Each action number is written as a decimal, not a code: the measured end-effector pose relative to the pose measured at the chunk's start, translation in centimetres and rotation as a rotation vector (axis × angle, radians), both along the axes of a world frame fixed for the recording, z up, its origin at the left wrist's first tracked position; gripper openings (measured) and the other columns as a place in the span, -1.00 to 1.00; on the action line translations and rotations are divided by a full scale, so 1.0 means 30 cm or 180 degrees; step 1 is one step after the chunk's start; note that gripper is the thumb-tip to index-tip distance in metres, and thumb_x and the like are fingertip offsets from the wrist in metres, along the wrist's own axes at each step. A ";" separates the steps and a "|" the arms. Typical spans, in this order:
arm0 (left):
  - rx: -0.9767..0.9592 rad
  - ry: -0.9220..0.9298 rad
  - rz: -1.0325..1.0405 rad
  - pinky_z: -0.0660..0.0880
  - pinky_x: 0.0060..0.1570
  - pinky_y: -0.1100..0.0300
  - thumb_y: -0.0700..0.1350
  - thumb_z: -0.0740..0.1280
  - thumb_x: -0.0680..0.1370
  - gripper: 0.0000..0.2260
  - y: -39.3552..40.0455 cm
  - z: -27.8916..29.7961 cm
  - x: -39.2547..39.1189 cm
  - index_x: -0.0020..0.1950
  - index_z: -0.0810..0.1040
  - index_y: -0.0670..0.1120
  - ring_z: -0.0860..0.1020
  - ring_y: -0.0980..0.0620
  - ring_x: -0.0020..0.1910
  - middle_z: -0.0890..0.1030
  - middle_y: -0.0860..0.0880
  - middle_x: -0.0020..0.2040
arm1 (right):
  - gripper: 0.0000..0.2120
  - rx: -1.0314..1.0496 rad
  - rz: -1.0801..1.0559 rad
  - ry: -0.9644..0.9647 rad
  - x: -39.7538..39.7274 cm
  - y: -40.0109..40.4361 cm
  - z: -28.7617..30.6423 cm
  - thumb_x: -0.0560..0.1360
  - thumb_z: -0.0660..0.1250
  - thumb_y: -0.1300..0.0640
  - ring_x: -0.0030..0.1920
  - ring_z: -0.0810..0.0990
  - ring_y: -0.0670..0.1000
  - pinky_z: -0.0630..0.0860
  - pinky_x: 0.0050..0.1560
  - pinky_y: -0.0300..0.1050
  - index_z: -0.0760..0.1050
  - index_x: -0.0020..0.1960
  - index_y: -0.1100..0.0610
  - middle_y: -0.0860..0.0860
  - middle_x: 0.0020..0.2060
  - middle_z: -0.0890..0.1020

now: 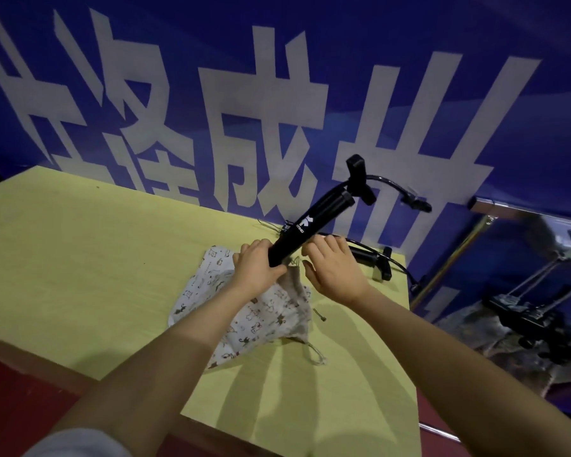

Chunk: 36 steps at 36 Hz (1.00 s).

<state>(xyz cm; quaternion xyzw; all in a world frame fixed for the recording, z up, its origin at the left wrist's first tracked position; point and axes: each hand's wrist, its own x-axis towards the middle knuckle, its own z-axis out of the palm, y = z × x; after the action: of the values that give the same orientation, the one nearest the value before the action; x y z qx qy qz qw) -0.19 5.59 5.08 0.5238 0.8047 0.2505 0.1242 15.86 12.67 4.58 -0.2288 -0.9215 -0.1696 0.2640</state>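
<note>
My left hand (256, 270) grips the lower end of a black hand pump (314, 222), which tilts up and to the right with its T-handle and hose at the top. The pump's lower end sits at the mouth of a white drawstring cloth bag (261, 321) printed with small animals, lying on the yellow-green table (80, 252). My right hand (335, 270) is beside the pump with fingers spread and loosely bent, touching the barrel and the bag's opening. What the right fingertips hold is hidden.
A second black pump (376, 260) with a hose lies on the table behind my right hand. A small metal needle part (320, 315) lies right of the bag. A blue banner wall stands behind; a mirrored panel (508, 291) is at right.
</note>
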 end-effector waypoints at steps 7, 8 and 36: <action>0.0348 -0.0675 0.0036 0.47 0.10 -0.11 -0.03 0.42 0.39 -0.66 -0.037 0.037 -0.017 0.09 0.47 -0.12 0.48 -0.08 0.08 0.52 -0.03 0.02 | -0.44 -0.3094 -0.0966 0.0213 -0.101 -0.011 0.015 0.53 0.23 -0.18 0.19 0.50 0.07 0.36 0.22 0.03 0.33 0.40 0.13 0.05 0.17 0.57; 0.0391 -0.0759 0.0051 0.49 0.08 -0.10 -0.03 0.43 0.38 -0.66 -0.040 0.038 -0.019 0.08 0.46 -0.11 0.48 -0.08 0.07 0.51 -0.02 0.01 | -0.44 -0.3375 -0.1003 0.0281 -0.119 -0.012 0.024 0.52 0.24 -0.17 0.17 0.52 0.07 0.36 0.24 0.05 0.34 0.38 0.14 0.05 0.11 0.60; 0.0813 -0.1146 0.0298 0.51 0.07 -0.12 -0.18 0.43 0.38 -0.66 0.016 0.040 -0.070 0.06 0.36 -0.07 0.46 -0.13 0.13 0.47 -0.06 0.06 | -0.61 -0.4978 0.0478 0.2125 -0.200 0.018 0.240 0.47 0.39 0.18 -0.10 0.56 0.05 0.47 -0.05 -0.10 0.44 0.26 -0.04 0.11 -0.09 0.57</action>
<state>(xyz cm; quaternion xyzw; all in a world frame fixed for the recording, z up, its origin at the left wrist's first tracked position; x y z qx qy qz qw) -2.30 6.06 6.28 0.4441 0.7547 0.4452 0.1868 9.87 13.19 11.79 -0.3214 -0.6603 0.6097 0.2984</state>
